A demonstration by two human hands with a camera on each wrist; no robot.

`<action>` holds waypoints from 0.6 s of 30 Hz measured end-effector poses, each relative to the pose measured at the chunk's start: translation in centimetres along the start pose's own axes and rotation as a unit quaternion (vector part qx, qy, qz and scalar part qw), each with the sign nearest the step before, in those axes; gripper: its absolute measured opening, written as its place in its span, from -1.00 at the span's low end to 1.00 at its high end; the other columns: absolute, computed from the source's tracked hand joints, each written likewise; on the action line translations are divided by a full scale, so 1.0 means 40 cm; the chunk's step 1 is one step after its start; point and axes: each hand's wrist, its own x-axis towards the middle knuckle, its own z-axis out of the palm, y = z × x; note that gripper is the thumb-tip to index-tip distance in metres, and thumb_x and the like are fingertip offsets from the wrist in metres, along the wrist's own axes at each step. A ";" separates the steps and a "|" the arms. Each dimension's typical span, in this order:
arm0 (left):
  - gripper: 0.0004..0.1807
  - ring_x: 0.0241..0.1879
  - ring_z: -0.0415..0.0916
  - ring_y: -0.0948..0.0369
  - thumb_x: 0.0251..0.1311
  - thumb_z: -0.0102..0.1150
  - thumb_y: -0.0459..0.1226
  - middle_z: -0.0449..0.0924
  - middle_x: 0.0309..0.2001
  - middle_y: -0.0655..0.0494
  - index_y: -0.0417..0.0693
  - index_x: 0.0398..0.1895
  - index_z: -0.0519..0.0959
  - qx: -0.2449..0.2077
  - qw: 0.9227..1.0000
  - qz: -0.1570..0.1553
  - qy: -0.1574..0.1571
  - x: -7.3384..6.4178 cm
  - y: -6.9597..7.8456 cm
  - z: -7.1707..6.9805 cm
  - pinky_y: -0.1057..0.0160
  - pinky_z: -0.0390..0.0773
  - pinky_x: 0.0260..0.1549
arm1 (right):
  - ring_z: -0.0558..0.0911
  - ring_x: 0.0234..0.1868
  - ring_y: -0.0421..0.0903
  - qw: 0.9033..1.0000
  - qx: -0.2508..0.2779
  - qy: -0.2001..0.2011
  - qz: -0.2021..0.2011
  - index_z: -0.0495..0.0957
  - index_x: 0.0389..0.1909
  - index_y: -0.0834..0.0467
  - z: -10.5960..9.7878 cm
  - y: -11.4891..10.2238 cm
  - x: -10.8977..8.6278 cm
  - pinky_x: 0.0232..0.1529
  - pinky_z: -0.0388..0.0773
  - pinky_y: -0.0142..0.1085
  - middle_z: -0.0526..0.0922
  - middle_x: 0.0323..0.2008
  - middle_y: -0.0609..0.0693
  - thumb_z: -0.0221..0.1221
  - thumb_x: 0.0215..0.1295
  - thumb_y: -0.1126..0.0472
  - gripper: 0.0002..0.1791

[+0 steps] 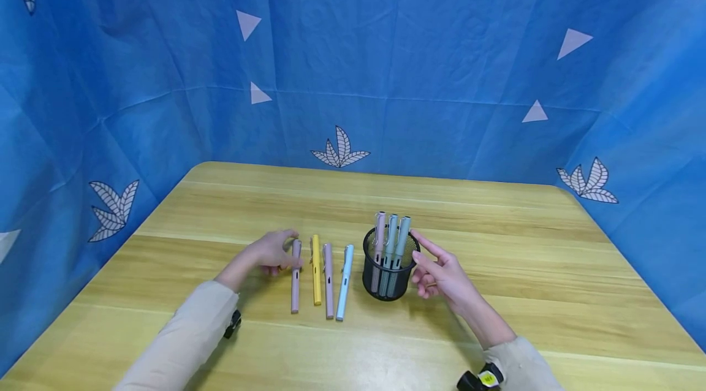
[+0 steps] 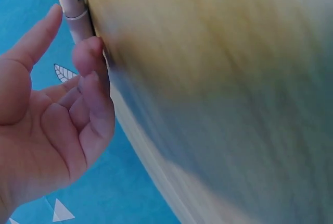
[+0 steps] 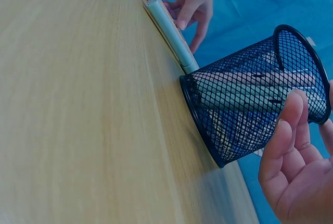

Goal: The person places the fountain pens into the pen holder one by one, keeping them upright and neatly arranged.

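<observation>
My left hand is at the leftmost light purple pen, which lies on the table. Its thumb and index finger are spread apart around the pen's upper end, and the left wrist view shows the thumb tip right at the pen's side. My right hand touches the right side of a round black mesh pen holder; index finger and thumb reach its rim, while the other fingers bend beside the wall. Upright in the holder stand a light purple pen and two grey-green pens.
Between the left hand and the holder lie a yellow pen, another purple pen and a light blue pen, roughly parallel. The wooden table backs onto a blue patterned curtain. Both wrists carry small black cameras.
</observation>
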 end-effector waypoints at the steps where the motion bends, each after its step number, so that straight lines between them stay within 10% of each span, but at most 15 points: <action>1: -0.18 -0.80 0.30 0.25 0.02 0.26 -0.20 0.43 -0.66 0.01 -0.20 0.31 0.07 -0.004 1.000 -0.001 -0.003 0.000 -0.002 0.001 0.40 0.32 -0.83 | 0.48 -0.74 -0.19 1.000 0.000 0.000 0.000 0.00 0.36 -0.05 0.000 0.000 0.000 -0.69 0.45 -0.42 0.52 -0.68 -0.02 0.06 0.26 0.05 -0.31; 18: -0.18 -0.76 0.38 0.23 -0.02 0.29 -0.31 0.49 -0.61 -0.05 -0.17 0.30 0.08 -0.055 0.998 -0.018 -0.030 0.013 -0.005 0.000 0.35 0.47 -0.75 | 0.48 -0.74 -0.19 1.000 0.000 0.002 0.000 0.01 0.36 -0.05 0.000 0.000 -0.001 -0.69 0.45 -0.41 0.52 -0.68 -0.02 0.06 0.26 0.05 -0.32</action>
